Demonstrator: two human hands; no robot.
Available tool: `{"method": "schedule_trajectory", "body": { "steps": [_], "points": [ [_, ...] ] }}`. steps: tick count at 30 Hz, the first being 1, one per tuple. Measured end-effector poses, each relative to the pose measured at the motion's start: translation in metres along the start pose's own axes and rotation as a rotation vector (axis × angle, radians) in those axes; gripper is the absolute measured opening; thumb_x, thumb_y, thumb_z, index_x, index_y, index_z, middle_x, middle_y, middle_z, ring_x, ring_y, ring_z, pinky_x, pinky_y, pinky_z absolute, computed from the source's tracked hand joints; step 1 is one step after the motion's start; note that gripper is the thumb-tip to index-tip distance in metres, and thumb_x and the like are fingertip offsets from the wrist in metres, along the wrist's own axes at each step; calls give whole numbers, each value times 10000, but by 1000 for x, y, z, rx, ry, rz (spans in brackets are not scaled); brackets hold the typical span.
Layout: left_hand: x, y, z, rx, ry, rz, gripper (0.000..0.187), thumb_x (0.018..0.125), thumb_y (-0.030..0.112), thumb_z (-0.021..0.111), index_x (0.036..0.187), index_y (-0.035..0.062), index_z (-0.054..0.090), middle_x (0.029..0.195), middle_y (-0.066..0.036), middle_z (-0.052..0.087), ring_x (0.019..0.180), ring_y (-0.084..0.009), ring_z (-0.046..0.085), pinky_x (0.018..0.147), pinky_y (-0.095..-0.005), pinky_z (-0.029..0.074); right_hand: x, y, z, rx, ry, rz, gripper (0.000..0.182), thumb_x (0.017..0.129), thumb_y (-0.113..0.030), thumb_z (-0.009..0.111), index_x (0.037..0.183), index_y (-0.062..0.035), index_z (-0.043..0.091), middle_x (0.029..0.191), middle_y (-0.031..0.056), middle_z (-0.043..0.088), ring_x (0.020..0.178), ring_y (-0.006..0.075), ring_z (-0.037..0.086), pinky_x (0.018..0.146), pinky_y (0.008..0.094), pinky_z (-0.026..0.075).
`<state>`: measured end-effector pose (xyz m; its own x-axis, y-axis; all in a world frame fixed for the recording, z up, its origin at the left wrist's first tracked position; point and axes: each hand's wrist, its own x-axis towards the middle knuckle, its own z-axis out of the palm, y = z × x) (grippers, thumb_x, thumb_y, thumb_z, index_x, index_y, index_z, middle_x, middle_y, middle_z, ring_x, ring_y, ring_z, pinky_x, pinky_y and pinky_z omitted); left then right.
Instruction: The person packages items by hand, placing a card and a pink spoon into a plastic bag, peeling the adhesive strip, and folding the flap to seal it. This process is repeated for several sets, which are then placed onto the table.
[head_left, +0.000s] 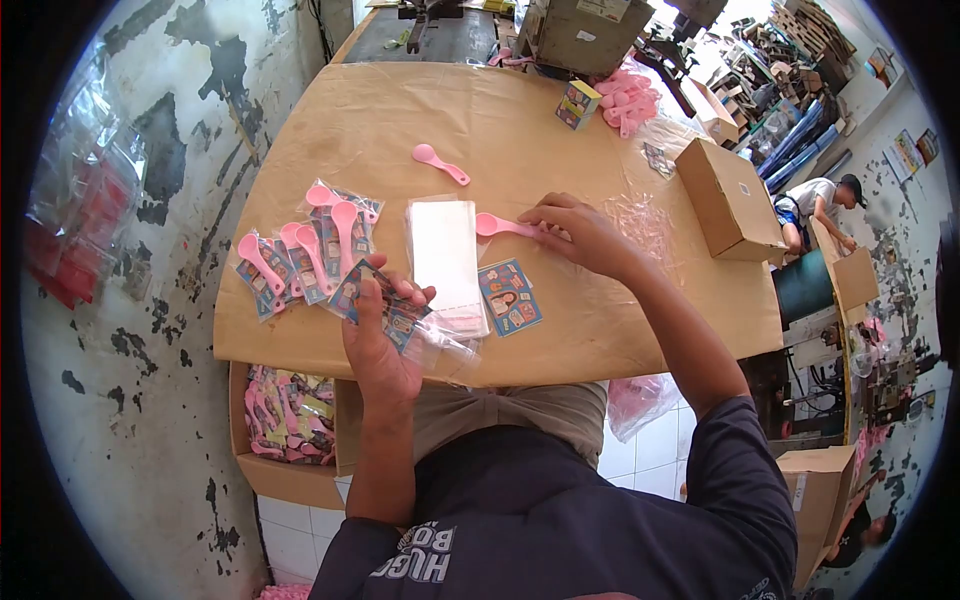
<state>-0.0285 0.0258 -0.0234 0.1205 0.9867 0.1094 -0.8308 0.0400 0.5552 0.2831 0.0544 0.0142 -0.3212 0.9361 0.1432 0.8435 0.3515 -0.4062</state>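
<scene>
My left hand [380,340] is closed on a clear plastic bag [405,325] with a printed blue card inside. My right hand [565,228] pinches the handle of a pink spoon [500,225], whose bowl lies at the right edge of a stack of white-backed clear bags [445,260]. Beside that stack is a pile of blue printed cards [510,297]. Another pink spoon [440,164] lies alone farther back. To the left, several packed bags with pink spoons and cards [310,245] overlap on the brown table [540,355].
A closed cardboard box [728,200] stands at the table's right. Behind are a pile of pink spoons [628,100] and a small card box [577,105]. An open carton of packed spoons [290,415] sits below left. Another person [815,205] is at the far right.
</scene>
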Motion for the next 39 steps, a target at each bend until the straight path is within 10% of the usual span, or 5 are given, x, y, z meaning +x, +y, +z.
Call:
{"method": "schedule_trajectory", "body": {
  "steps": [9, 15, 21, 39],
  "points": [
    [-2, 9, 3, 55, 2, 44, 394, 1076, 327, 585, 1352, 51, 534, 931, -32, 607, 867, -142, 602, 929, -378, 534, -6, -5, -3, 116, -47, 225, 171, 965, -152, 700, 1060, -10, 697, 969, 118, 664, 859, 247, 666, 780, 359, 530],
    [13, 18, -10, 89, 20, 262, 395, 1082, 350, 567, 1348, 63, 510, 952, -37, 598, 890, -142, 602, 957, -401, 542, -46, -14, -3, -86, 330, 260, 155, 967, -131, 696, 1027, 11, 682, 873, 84, 661, 797, 175, 638, 736, 328, 520],
    [26, 14, 0, 58, 28, 359, 422, 1088, 356, 552, 1387, 59, 523, 1013, -55, 620, 939, -161, 607, 1021, -419, 522, -88, -69, 9, 752, 278, 403, 203, 962, -128, 735, 1113, 5, 702, 883, 39, 723, 796, 92, 657, 721, 286, 530],
    [9, -30, 38, -195, -100, 9, 485, 1079, 397, 560, 1411, 60, 452, 1037, -73, 627, 950, -182, 639, 997, -450, 536, -79, -133, 45, 1340, 151, 292, 307, 988, -23, 689, 1283, 34, 623, 1130, 56, 686, 939, 106, 655, 849, 274, 559]
  ]
}}
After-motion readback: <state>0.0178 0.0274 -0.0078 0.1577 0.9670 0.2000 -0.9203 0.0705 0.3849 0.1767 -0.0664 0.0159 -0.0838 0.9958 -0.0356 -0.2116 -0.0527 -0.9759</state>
